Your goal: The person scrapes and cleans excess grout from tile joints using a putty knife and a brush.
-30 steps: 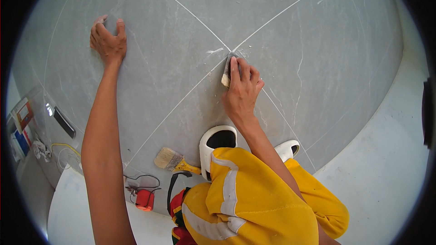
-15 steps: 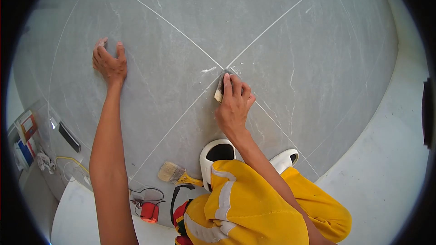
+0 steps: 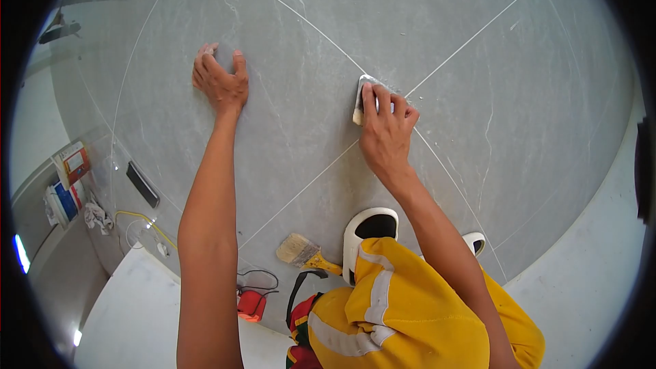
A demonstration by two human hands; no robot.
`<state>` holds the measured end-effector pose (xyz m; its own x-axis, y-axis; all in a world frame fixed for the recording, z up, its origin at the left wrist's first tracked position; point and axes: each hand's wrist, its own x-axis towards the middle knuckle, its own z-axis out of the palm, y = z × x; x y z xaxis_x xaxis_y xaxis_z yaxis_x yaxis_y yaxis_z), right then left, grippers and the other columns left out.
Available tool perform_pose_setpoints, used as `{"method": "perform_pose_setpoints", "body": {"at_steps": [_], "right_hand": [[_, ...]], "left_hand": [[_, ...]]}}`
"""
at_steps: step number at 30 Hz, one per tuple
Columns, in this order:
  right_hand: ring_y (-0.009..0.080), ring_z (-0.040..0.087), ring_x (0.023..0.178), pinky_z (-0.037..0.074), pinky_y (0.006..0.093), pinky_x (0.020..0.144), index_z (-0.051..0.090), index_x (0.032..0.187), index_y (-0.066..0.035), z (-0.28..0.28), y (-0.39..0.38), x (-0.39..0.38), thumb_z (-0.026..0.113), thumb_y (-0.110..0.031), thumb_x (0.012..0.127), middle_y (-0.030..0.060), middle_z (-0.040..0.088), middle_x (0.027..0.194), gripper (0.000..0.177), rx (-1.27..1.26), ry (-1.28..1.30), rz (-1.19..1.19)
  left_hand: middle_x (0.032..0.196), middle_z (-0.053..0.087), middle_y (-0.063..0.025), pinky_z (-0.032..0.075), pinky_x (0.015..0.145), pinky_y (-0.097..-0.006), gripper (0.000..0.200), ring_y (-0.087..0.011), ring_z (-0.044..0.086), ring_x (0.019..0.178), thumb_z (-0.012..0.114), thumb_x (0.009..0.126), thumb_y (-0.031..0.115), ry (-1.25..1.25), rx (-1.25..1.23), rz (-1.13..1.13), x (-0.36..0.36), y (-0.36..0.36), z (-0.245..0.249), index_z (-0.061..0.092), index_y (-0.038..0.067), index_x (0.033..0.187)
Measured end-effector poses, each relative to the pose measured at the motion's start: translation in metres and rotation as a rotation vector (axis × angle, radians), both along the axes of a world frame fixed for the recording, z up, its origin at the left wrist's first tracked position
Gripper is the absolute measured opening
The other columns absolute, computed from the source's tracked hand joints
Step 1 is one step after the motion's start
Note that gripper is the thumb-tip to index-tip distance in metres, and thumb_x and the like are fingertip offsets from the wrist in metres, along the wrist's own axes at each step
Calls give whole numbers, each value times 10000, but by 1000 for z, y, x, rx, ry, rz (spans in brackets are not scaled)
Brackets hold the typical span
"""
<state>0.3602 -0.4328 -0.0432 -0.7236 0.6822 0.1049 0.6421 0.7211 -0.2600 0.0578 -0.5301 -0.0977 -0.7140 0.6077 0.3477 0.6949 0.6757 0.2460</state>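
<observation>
My right hand (image 3: 388, 133) presses a small flat scraper (image 3: 359, 104), pale along its edge and dark on top, against the grey tiled floor (image 3: 307, 143). It covers the spot where the white joint lines cross, and much of it is hidden under my fingers. White crumbs lie around it. Farther left, my left hand (image 3: 222, 80) rests on a tile, fingers bent and thumb apart, holding nothing. Below the hands, a wide brush (image 3: 298, 251) with a yellow handle lies beside a white slipper (image 3: 350, 240) on one foot.
A black phone (image 3: 142, 184) lies on the floor at left, near a crumpled cloth (image 3: 98, 217) and a yellow cable (image 3: 147, 222). A red-orange object (image 3: 251, 306) with dark cord sits lower down. Boxes (image 3: 72, 164) stand at the left edge.
The view has shifted, so the floor appears farther right. My right hand has moved the scraper up and left over the line crossing. My left hand keeps its bent pose on the floor.
</observation>
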Motion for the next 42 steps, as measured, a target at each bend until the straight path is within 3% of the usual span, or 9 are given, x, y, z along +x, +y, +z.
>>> {"method": "perform_pose_setpoints", "body": {"at_steps": [7, 16, 18, 23, 27, 30, 35, 38, 42], "right_hand": [[292, 492, 1082, 344, 464, 880, 538, 1322, -12, 22, -111, 27, 542, -50, 798, 122, 532, 1270, 526, -295, -31, 227], [299, 532, 989, 410, 418, 780, 545, 1264, 7, 44, 21, 5, 578, 10, 794, 136, 533, 1141, 471, -73, 219, -8], [334, 539, 990, 441, 441, 769, 531, 1269, 17, 69, 18, 1, 567, 42, 793, 149, 524, 1111, 478, -280, 309, -51], [412, 538, 1052, 495, 476, 829, 503, 1291, 32, 86, -28, -4, 569, 26, 792, 174, 502, 1132, 504, -794, 394, -132], [416, 478, 1215, 485, 439, 911, 485, 1316, 30, 87, -92, 3, 658, -69, 784, 197, 469, 1301, 568, -1270, 575, 336], [330, 399, 1351, 376, 507, 1048, 540, 1334, -116, 69, -134, 33, 745, -141, 738, 122, 431, 1454, 631, -733, 174, 1138], [331, 321, 1402, 173, 611, 1169, 589, 1272, -299, -6, -264, 67, 751, -231, 777, 16, 441, 1439, 525, -89, 12, 1835], [389, 297, 1396, 180, 662, 1149, 592, 1252, -283, 3, -243, 50, 706, -321, 821, 27, 457, 1392, 447, 208, -253, 1744], [415, 350, 1342, 229, 666, 1122, 564, 1277, -254, -2, -238, 37, 734, -299, 769, 56, 468, 1347, 537, -264, -145, 1446]], "left_hand": [[1341, 497, -129, 253, 1110, -485, 506, -310, 423, 1296, 596, 908, 413, 20, 4, 4, 1, -1, 1, 513, 73, 1274], [1330, 506, -131, 240, 1124, -489, 532, -316, 424, 1291, 626, 887, 449, 36, -12, 6, 0, -1, 4, 553, 71, 1255], [1376, 478, -118, 259, 1119, -484, 601, -298, 433, 1292, 636, 877, 507, -91, 13, 11, -5, 0, 9, 570, 46, 1258], [1302, 555, -170, 390, 1069, -404, 705, -269, 509, 1229, 584, 933, 519, -1300, 206, -495, 123, -33, 105, 432, 50, 1437], [1308, 565, -174, 495, 973, -357, 677, -225, 570, 1179, 591, 955, 395, -1707, 349, -3, 168, -102, 148, 350, 48, 1483], [1333, 552, -197, 543, 909, -375, 626, -254, 617, 1122, 574, 957, 332, -1557, 431, 255, 127, -171, 163, 366, 44, 1472], [1378, 524, -215, 534, 940, -417, 646, -295, 602, 1161, 528, 976, 410, -1334, 386, 468, 118, -202, 207, 358, 48, 1483], [1395, 508, -201, 506, 957, -418, 704, -287, 571, 1191, 535, 968, 465, -1398, 465, 456, 138, -190, 216, 326, 54, 1500], [1426, 481, -208, 487, 982, -433, 718, -305, 545, 1230, 511, 978, 491, -1396, 489, 414, 152, -189, 217, 311, 53, 1509]]}}
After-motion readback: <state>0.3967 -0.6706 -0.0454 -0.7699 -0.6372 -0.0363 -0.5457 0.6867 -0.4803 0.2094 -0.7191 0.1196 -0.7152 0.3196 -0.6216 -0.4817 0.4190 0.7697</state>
